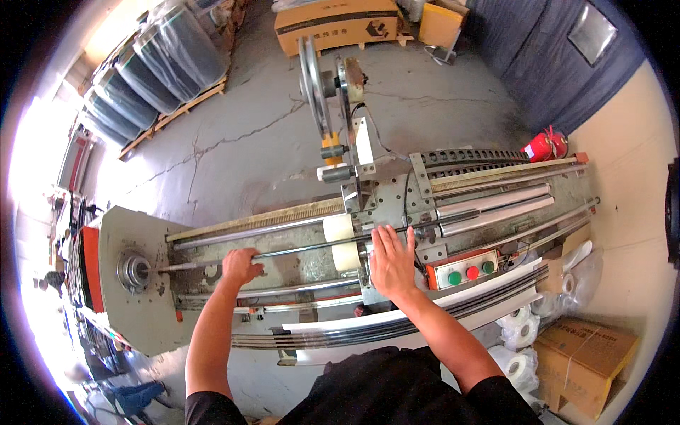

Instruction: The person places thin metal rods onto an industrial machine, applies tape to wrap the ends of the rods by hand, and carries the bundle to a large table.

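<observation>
A long thin dark rod (297, 248) runs from the round metal chuck (134, 272) at the machine's left end across to the sliding carriage. My left hand (241, 268) is closed round the rod, a short way from the chuck. Flat, with fingers stretched out, my right hand (392, 265) lies over the rod at the carriage plate (389, 195); whether the palm presses on it cannot be seen. Just left of that hand sit two cream rollers (346, 256), one on each side of the rod.
A control box (464, 270) with red and green buttons sits right of my right hand. Several dark rods (389, 329) lie along the near side. Behind the carriage rises a wheel assembly (319, 92). Cartons (584, 361), wrapped rolls (520, 329) and a fire extinguisher (545, 145) stand at right.
</observation>
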A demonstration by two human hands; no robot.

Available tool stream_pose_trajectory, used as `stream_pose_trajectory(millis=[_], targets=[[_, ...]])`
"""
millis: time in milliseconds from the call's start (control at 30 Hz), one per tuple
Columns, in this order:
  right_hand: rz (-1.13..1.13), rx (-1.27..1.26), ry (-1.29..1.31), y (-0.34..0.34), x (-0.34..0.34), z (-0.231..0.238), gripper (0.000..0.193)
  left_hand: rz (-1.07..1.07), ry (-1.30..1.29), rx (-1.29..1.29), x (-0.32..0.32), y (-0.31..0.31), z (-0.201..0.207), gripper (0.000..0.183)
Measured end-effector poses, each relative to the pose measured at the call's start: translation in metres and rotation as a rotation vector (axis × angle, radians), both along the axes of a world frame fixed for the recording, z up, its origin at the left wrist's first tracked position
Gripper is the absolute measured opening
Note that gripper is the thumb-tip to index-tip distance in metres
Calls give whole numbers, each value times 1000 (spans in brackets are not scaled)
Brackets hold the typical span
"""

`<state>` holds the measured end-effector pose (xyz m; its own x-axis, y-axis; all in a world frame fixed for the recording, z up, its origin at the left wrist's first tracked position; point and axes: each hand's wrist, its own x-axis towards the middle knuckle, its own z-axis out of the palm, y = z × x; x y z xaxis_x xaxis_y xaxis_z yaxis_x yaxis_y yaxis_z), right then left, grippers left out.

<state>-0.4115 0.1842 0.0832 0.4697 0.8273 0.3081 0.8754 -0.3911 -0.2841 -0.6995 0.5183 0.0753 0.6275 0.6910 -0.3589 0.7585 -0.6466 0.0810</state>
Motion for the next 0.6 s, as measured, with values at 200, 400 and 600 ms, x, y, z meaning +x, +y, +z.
stream_pose_trajectory(millis=[200,400,600], targets=[[-33,-14,25,-2,-1,2,53,86,173,-21,-59,63,-7,60],[-51,-18,30,-2,-2,-2,55,-60,248,-60,-28,46,-2,69],[-58,-60,29,0,-3,-6,56,-118,226,-56,42,-13,-1,65]])
